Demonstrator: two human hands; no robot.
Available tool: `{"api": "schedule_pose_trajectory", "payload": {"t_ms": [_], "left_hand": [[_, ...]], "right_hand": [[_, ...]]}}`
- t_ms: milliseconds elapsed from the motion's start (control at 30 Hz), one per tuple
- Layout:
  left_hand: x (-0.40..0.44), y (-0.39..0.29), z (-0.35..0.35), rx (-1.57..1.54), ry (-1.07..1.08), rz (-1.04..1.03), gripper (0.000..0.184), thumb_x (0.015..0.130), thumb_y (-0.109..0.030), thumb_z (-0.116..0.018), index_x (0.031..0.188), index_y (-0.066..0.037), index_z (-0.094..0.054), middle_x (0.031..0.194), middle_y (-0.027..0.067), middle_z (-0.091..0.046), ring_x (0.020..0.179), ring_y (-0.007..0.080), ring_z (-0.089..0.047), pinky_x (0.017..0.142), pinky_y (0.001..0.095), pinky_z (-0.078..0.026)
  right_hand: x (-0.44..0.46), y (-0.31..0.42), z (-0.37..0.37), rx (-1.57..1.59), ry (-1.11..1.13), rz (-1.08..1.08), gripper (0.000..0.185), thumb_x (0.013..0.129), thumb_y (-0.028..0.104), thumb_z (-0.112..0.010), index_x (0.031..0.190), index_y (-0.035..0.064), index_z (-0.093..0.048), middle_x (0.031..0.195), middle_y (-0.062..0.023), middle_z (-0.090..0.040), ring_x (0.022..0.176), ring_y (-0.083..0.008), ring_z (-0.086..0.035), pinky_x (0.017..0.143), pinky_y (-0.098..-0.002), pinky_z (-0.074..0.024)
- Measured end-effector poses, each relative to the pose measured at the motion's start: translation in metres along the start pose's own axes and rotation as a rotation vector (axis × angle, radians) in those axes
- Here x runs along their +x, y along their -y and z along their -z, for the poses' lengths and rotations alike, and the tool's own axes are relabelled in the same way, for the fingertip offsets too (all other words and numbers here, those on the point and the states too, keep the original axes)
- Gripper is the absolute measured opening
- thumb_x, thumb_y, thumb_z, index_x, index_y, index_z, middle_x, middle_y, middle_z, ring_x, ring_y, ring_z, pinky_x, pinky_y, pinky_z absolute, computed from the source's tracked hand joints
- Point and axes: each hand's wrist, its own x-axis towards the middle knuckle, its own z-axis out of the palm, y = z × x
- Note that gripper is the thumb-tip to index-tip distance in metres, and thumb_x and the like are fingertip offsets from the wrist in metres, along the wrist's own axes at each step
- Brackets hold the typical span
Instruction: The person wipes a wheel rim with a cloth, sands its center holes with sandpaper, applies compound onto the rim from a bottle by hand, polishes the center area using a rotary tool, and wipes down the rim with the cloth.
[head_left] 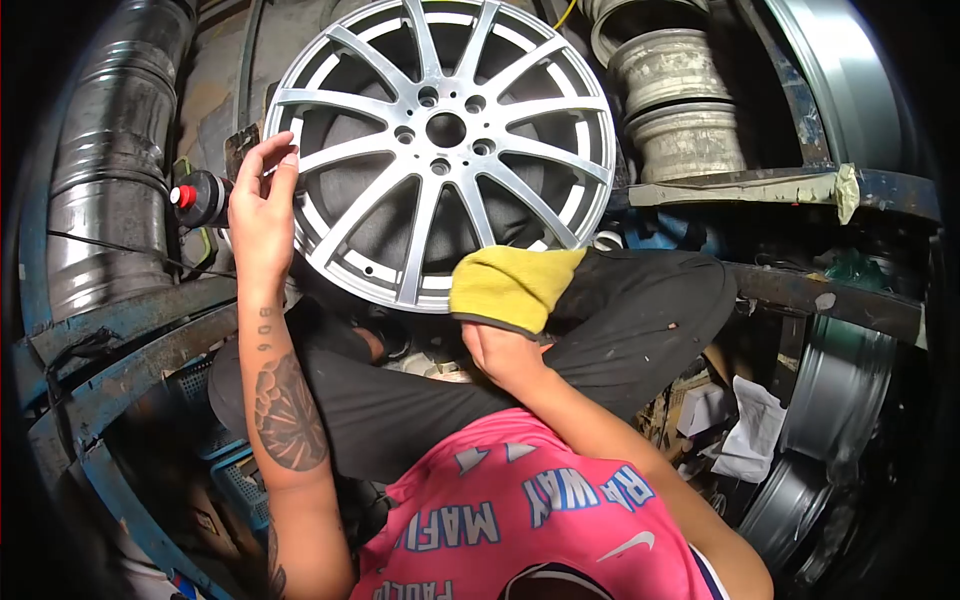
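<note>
A silver multi-spoke alloy wheel (444, 160) lies face-up in front of my crossed legs. My left hand (264, 200) is at the wheel's left edge, its fingers loosely bent and apart; whether the fingertips press on the rim cannot be made out. Just left of that hand is a dark bottle (205, 200) with a red cap. My right hand (500, 350) holds a yellow cloth (515, 285) with a dark hem at the wheel's lower right edge. The cloth covers most of my right fingers and overlaps part of the rim.
Stacked bare rims (680, 100) stand at the upper right, beside a metal rack (740, 188). More silver rims (835, 400) sit at the lower right near a crumpled white paper (750, 428). Shiny metal cylinders (110, 190) line the left. Blue baskets (240, 485) are at lower left.
</note>
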Motion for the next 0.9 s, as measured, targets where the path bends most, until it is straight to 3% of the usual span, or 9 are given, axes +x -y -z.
{"api": "schedule_pose_trajectory", "payload": {"t_ms": [267,367,467,500,600,733,767,800,900], "left_hand": [[0.0,-0.005,-0.002,0.003,0.028,-0.067,0.029,0.102,-0.015,-0.064,0.128,-0.003,-0.067,0.116,0.006,-0.07,0.102,0.0117,-0.063,0.091,0.0274,-0.049],[-0.005,-0.01,0.001,0.024,0.009,-0.055,0.029,0.101,-0.017,-0.065,0.128,-0.005,-0.068,0.114,0.0041,-0.071,0.093,0.0103,-0.065,0.087,0.0272,-0.051],[-0.008,-0.018,0.003,-0.018,-0.014,-0.075,0.029,0.101,-0.017,-0.065,0.127,-0.004,-0.068,0.116,0.0059,-0.071,0.096,0.0109,-0.064,0.09,0.0276,-0.051],[-0.008,-0.015,0.004,-0.011,-0.009,-0.074,0.029,0.101,-0.016,-0.065,0.127,-0.003,-0.068,0.116,0.0063,-0.071,0.097,0.011,-0.064,0.091,0.0278,-0.051],[-0.005,-0.012,0.006,-0.033,-0.009,-0.048,0.029,0.101,-0.016,-0.066,0.127,-0.003,-0.068,0.116,0.0061,-0.071,0.097,0.0106,-0.064,0.091,0.0274,-0.051],[-0.001,-0.013,0.002,-0.05,-0.012,-0.071,0.028,0.1,-0.016,-0.067,0.125,-0.002,-0.068,0.111,0.006,-0.073,0.093,0.0092,-0.064,0.087,0.026,-0.051],[-0.001,-0.013,0.003,-0.053,-0.01,-0.051,0.028,0.1,-0.015,-0.066,0.125,-0.002,-0.068,0.11,0.0063,-0.073,0.093,0.0092,-0.065,0.086,0.0262,-0.051],[-0.001,-0.015,0.003,-0.057,-0.013,-0.035,0.028,0.099,-0.015,-0.066,0.124,-0.002,-0.068,0.109,0.0067,-0.074,0.093,0.0092,-0.065,0.085,0.0265,-0.052],[0.0,-0.013,-0.001,-0.078,-0.01,-0.048,0.028,0.098,-0.013,-0.066,0.123,-0.001,-0.069,0.108,0.0081,-0.074,0.096,0.0121,-0.068,0.087,0.0283,-0.053]], "right_hand": [[0.069,-0.004,0.011,0.017,0.071,0.199,0.045,0.102,0.033,-0.054,0.127,-0.0028,-0.062,0.121,-0.0273,-0.063,0.119,-0.0439,-0.059,0.108,-0.0508,-0.0412],[0.109,-0.013,-0.005,0.459,0.302,-0.532,0.061,0.106,0.044,-0.042,0.137,-0.0069,-0.053,0.126,-0.0326,-0.061,0.126,-0.0465,-0.055,0.112,-0.0502,-0.0386],[0.126,-0.013,-0.01,-0.154,0.02,0.163,0.07,0.104,0.053,-0.04,0.142,-0.0045,-0.05,0.131,-0.0344,-0.059,0.129,-0.0466,-0.056,0.112,-0.0495,-0.0417],[0.134,-0.017,-0.001,-0.127,0.086,0.151,0.067,0.103,0.053,-0.041,0.139,-0.0019,-0.054,0.132,-0.0314,-0.061,0.126,-0.045,-0.059,0.11,-0.0485,-0.0435],[0.171,-0.059,0.009,0.328,0.349,-0.368,0.065,0.104,0.052,-0.041,0.142,0.001,-0.056,0.144,-0.0262,-0.057,0.133,-0.0418,-0.055,0.118,-0.0456,-0.0379],[0.165,-0.033,0.01,-0.113,0.314,-0.03,0.07,0.107,0.054,-0.036,0.146,-0.0014,-0.053,0.143,-0.0297,-0.056,0.136,-0.0406,-0.054,0.119,-0.0416,-0.0361],[0.182,-0.04,0.025,0.299,0.629,-0.419,0.061,0.104,0.05,-0.041,0.138,0.0024,-0.059,0.14,-0.0275,-0.058,0.132,-0.0427,-0.054,0.116,-0.0491,-0.0376],[0.179,-0.078,0.003,0.372,0.517,-0.425,0.059,0.102,0.05,-0.046,0.134,0.0033,-0.063,0.138,-0.0245,-0.061,0.134,-0.041,-0.054,0.115,-0.0502,-0.0379],[0.159,-0.037,0.007,-0.184,-0.002,0.241,0.048,0.099,0.039,-0.057,0.127,0.002,-0.067,0.117,-0.0198,-0.071,0.115,-0.0399,-0.065,0.104,-0.0466,-0.0488]]}}
